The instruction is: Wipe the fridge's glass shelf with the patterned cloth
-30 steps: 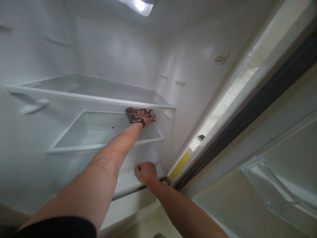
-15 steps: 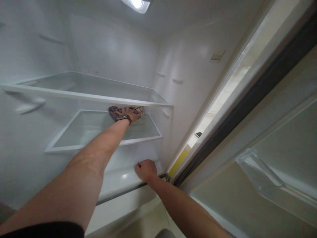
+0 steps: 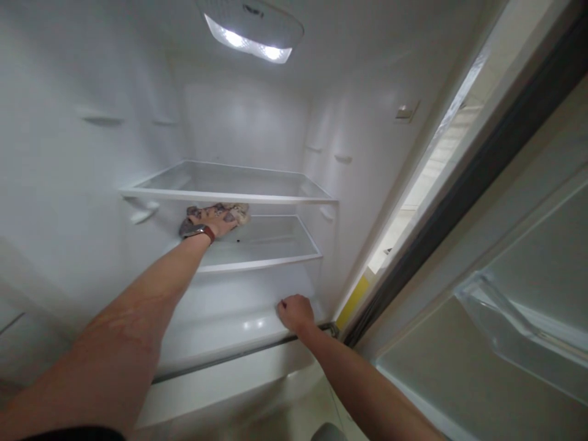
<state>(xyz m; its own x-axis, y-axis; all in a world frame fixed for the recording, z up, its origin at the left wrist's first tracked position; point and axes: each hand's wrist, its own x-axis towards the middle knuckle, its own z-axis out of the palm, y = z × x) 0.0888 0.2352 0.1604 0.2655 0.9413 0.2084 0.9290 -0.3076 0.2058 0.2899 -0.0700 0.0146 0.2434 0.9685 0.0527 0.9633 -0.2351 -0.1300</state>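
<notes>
I look into an open, unloaded fridge. My left hand (image 3: 219, 225), a watch on its wrist, presses a patterned purple and beige cloth (image 3: 215, 213) onto the middle glass shelf (image 3: 275, 260), just under the upper shelf (image 3: 220, 195) and towards the left. The fingers lie over the cloth and are partly hidden by it. My right hand (image 3: 295, 312) is closed over the front edge of the bottom ledge (image 3: 220, 358), near the right wall.
The fridge light (image 3: 250, 37) glows on the ceiling. The open door (image 3: 505, 294) stands at the right with a clear door bin (image 3: 519, 334). A small dark speck (image 3: 237, 241) lies on the middle shelf. A yellow strip (image 3: 351, 301) shows through the hinge gap.
My left hand has slid the cloth leftwards along the middle shelf, from its right end to left of centre. My right hand has kept its hold on the ledge. The view has shifted.
</notes>
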